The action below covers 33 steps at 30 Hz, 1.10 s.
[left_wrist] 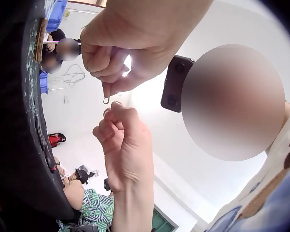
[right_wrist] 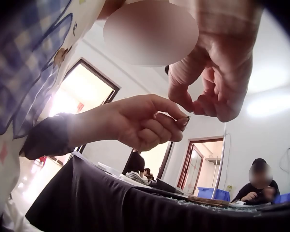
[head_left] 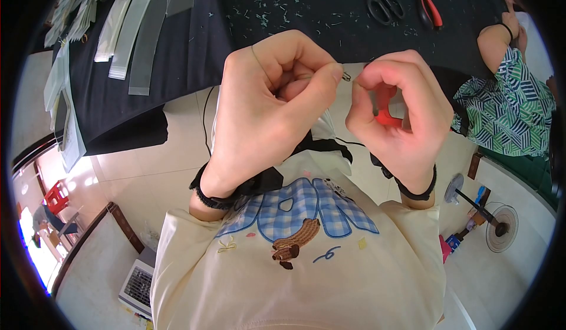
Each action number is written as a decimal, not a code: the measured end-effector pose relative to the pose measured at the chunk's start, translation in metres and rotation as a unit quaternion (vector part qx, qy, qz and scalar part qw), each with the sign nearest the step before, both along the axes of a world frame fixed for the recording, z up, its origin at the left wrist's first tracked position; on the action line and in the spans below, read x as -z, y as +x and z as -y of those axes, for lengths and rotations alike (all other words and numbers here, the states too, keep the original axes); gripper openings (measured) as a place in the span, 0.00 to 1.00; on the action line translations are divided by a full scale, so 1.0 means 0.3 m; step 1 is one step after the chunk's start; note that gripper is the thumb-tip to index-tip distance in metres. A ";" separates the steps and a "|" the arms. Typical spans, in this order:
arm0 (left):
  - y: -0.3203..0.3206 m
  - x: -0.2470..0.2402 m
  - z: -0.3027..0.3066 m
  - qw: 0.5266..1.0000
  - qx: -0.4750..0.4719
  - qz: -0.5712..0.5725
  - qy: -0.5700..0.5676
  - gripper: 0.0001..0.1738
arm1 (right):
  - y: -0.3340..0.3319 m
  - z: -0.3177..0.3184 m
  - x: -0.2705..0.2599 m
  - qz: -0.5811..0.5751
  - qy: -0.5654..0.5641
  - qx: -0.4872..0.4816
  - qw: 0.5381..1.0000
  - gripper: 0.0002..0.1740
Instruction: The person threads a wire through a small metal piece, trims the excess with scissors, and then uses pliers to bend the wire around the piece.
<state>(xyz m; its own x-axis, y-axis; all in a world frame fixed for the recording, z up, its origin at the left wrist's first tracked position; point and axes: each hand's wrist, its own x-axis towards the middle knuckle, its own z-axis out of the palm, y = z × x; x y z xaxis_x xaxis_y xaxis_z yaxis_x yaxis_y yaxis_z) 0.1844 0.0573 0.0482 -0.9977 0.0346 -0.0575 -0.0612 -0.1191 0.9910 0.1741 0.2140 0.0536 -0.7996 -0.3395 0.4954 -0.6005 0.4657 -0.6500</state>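
Observation:
My left hand (head_left: 265,106) pinches a small metal wire loop (head_left: 346,76) between thumb and index finger, its end jutting past the fingertips. In the left wrist view the rounded end of the loop (left_wrist: 106,100) points at the other hand. A thin dark green thread (head_left: 254,54) lies across the left hand near the index knuckle. Close beside the loop, my right hand (head_left: 407,103) has its fingers curled, thumb and index tips drawn near each other; I cannot tell whether a thread is between them. Both hands are raised in front of the shirt.
Green thread scraps (head_left: 295,2) litter the black-covered table (head_left: 259,20). Black scissors (head_left: 383,2) and red-handled pliers (head_left: 427,5) lie at its far side. Clear plastic strips (head_left: 141,64) hang over the left edge. Another person in a green patterned garment (head_left: 507,106) sits at the right.

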 end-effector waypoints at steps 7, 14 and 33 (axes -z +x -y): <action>0.003 -0.006 0.004 1.000 0.005 0.005 -0.012 0.04 | -0.003 0.007 0.003 -0.008 -0.004 -0.001 1.000 0.13; 0.005 -0.019 0.006 0.999 0.031 0.025 -0.033 0.02 | -0.009 0.007 0.006 -0.019 0.001 -0.003 1.000 0.13; 0.007 -0.025 0.017 0.998 0.047 0.040 -0.024 0.03 | -0.025 -0.042 -0.050 0.234 -0.061 -0.067 0.968 0.06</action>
